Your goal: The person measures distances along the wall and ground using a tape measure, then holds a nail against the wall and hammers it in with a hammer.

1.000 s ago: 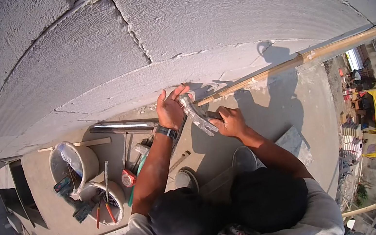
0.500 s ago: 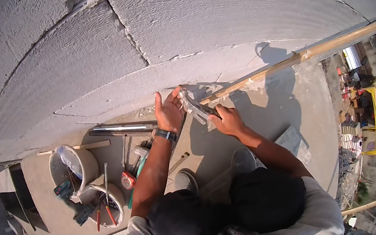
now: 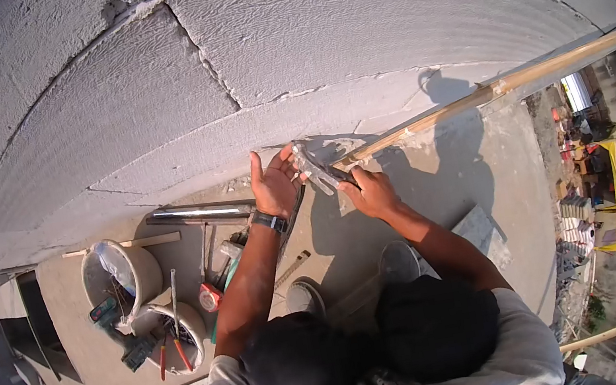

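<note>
My right hand (image 3: 373,194) is wrapped round the dark handle of a claw hammer (image 3: 314,170), whose grey, dusty head points up and left toward the block wall. My left hand (image 3: 275,185) is open with the palm turned up and the thumb apart. Its fingertips are right beside the hammer head; whether they touch it I cannot tell. A dark watch (image 3: 271,221) is on the left wrist. Under the hands, a long wooden pole (image 3: 425,119) runs from the floor by the hammer toward the upper right.
A pale block wall (image 3: 346,25) rises ahead. To the left stand two buckets (image 3: 147,270) with a cordless drill (image 3: 123,335) and orange-handled pliers (image 3: 181,354). Beside my left arm lie a tape measure (image 3: 210,297), a mallet and metal lengths (image 3: 202,213). The floor edge drops away at right.
The hammer has shifted slightly in my right hand's grip area and its head appears sharper. My left hand has moved a little left, still open.
</note>
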{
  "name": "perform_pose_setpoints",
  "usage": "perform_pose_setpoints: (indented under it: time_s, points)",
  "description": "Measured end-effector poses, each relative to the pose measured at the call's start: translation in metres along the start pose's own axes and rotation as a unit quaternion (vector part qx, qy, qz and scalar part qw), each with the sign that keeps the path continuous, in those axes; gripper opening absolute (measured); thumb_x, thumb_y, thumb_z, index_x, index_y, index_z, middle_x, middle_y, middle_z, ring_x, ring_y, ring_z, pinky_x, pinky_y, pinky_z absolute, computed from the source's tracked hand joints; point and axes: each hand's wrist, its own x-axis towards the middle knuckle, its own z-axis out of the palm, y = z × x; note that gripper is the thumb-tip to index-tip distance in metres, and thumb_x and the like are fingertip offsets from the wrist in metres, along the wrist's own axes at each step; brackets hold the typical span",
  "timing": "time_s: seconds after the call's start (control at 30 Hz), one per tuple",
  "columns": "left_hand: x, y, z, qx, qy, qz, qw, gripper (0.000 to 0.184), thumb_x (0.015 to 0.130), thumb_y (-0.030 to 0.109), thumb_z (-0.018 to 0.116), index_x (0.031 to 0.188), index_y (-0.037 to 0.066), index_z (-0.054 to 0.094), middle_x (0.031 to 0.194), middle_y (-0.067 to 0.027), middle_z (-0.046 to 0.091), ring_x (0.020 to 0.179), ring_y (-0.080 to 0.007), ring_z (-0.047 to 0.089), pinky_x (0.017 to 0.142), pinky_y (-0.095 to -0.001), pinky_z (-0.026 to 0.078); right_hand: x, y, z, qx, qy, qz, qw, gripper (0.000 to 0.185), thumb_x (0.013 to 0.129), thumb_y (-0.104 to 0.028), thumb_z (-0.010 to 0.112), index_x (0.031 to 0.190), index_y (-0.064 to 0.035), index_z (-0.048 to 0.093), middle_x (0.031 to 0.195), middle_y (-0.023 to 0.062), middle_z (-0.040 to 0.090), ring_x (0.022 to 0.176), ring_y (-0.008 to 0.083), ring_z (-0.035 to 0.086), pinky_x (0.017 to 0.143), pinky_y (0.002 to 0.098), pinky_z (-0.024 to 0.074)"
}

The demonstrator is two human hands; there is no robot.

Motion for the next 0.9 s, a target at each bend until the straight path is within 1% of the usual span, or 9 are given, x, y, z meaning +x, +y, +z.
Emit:
perform_pose_setpoints:
  time_s: [0.1,0.17,0.3,0.37,0.43,0.63,0.7,0.77,0.9]
  points:
    - [0.001,0.0,-0.001,-0.015,0.017,-0.001,1.0,0.092,0.085,0.078,0.032,0.128,-0.001,0.051,0.125,-0.0144,0.057,0.112,-0.0267,0.054,0.099,-0.0404,0.038,-0.005,0.001,0.001,0.015,0.049,-0.075,0.996,0.046,0.091,-0.046,0.058,0.087,-0.0007,0.053,0.075,0.0215,0.063,0.071,0.0403,0.064,0.057,0.0464,0.0499]
    - [0.001,-0.002,-0.002,-0.017,0.019,0.002,1.0,0.091,0.086,0.078,0.032,0.127,-0.002,0.051,0.125,-0.0145,0.057,0.111,-0.0271,0.055,0.099,-0.0403,0.038,0.003,-0.002,-0.001,-0.033,-0.009,-0.001,0.999,0.046,0.091,-0.046,0.058,0.089,-0.0004,0.055,0.075,0.0213,0.064,0.069,0.0406,0.064,0.056,0.0464,0.0499]
    - [0.001,0.001,0.002,-0.035,-0.023,0.015,0.999,0.088,0.087,0.076,0.034,0.124,-0.001,0.054,0.124,-0.0139,0.058,0.112,-0.0275,0.055,0.1,-0.0407,0.038,-0.001,-0.004,0.001,0.009,0.036,-0.056,0.998,0.046,0.091,-0.046,0.058,0.088,-0.0003,0.055,0.074,0.0214,0.064,0.065,0.041,0.064,0.056,0.0471,0.0498]
    - [-0.006,0.0,0.009,-0.014,0.016,0.009,1.0,0.086,0.086,0.077,0.035,0.12,0.001,0.057,0.122,-0.0132,0.059,0.112,-0.0269,0.054,0.099,-0.0404,0.038,0.002,-0.006,0.003,-0.015,0.018,-0.017,1.0,0.045,0.091,-0.046,0.058,0.087,-0.0005,0.054,0.072,0.0214,0.064,0.065,0.0408,0.064,0.057,0.0471,0.0498]
    - [-0.002,0.002,0.011,-0.016,0.041,0.0,0.999,0.087,0.085,0.078,0.033,0.121,0.003,0.057,0.11,-0.0061,0.061,0.099,-0.0192,0.055,0.089,-0.0355,0.042,0.003,0.0,0.003,-0.005,0.021,-0.024,0.999,0.046,0.091,-0.046,0.058,0.088,-0.0004,0.054,0.072,0.0215,0.064,0.066,0.0409,0.064,0.057,0.0474,0.0497]
    - [-0.001,0.002,0.007,-0.025,0.037,-0.005,0.999,0.083,0.085,0.077,0.038,0.118,0.003,0.059,0.106,-0.0034,0.061,0.096,-0.0182,0.056,0.085,-0.0349,0.044,0.003,-0.004,-0.012,0.012,-0.046,0.038,0.998,0.055,0.093,-0.054,0.05,0.091,0.0008,0.053,0.072,0.0218,0.064,0.07,0.0419,0.064,0.062,0.0496,0.049]
    - [-0.003,0.004,0.011,-0.014,0.039,-0.01,0.999,0.083,0.085,0.076,0.039,0.118,0.003,0.059,0.107,-0.003,0.061,0.096,-0.0183,0.056,0.085,-0.0343,0.044,-0.002,-0.002,-0.008,-0.001,-0.025,0.026,0.999,0.057,0.093,-0.056,0.047,0.092,0.0011,0.053,0.07,0.0214,0.063,0.069,0.0422,0.063,0.062,0.0497,0.0489]
    - [0.004,0.003,-0.008,-0.011,-0.013,-0.013,1.0,0.084,0.084,0.076,0.039,0.12,0.003,0.058,0.109,-0.0036,0.061,0.097,-0.0188,0.055,0.086,-0.0349,0.044,-0.002,-0.001,-0.004,0.008,-0.02,0.046,0.999,0.056,0.093,-0.056,0.047,0.091,-0.0002,0.053,0.068,0.0211,0.062,0.067,0.0422,0.063,0.061,0.0501,0.0479]
    - [0.001,0.004,-0.002,-0.019,0.012,-0.025,0.999,0.082,0.088,0.073,0.039,0.124,0.002,0.057,0.121,-0.0072,0.06,0.106,-0.0205,0.057,0.094,-0.0367,0.043,-0.021,0.002,-0.014,0.046,-0.04,0.062,0.996,0.051,0.092,-0.053,0.051,0.088,-0.0029,0.053,0.066,0.0193,0.06,0.065,0.0418,0.061,0.057,0.0493,0.0459]
